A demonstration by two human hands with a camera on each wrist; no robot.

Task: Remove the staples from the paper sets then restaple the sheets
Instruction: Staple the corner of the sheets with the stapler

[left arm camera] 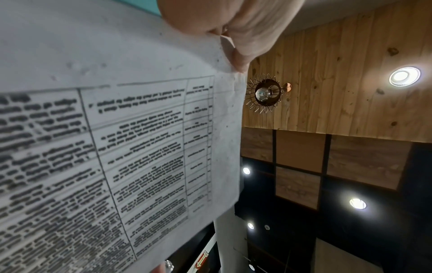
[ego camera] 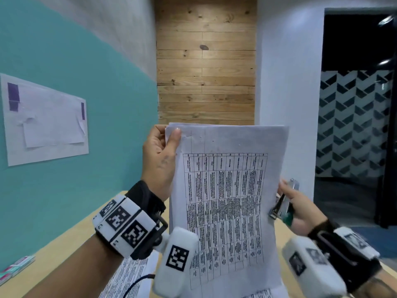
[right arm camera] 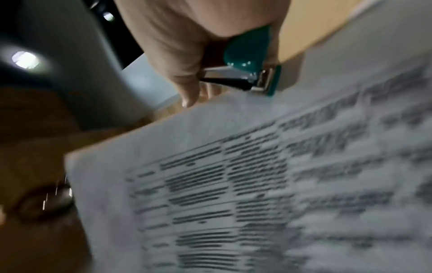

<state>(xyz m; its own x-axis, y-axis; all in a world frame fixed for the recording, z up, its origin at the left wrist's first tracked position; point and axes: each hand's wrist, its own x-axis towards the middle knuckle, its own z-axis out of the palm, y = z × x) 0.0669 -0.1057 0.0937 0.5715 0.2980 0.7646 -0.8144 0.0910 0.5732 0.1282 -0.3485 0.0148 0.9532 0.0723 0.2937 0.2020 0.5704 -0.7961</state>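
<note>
The left hand (ego camera: pixel 160 155) pinches the upright paper set (ego camera: pixel 227 201) by its top corner; the right hand (ego camera: pixel 300 208) seemingly grips a stapler (ego camera: pixel 283 203).

Matt printed paper sheets (ego camera: pixel 225 190); glossy teal plastic, shiny metal stapler (right arm camera: pixel 247 61); knotty wood wall (ego camera: pixel 206 61).

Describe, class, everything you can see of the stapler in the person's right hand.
The stapler is small, with a glossy teal plastic body and a shiny metal magazine and hinge. The right hand grips it in the air, beside the right edge of the raised paper set, without clearly touching it. It sits tilted, above the wooden table. Whether it is loaded cannot be seen.
</note>
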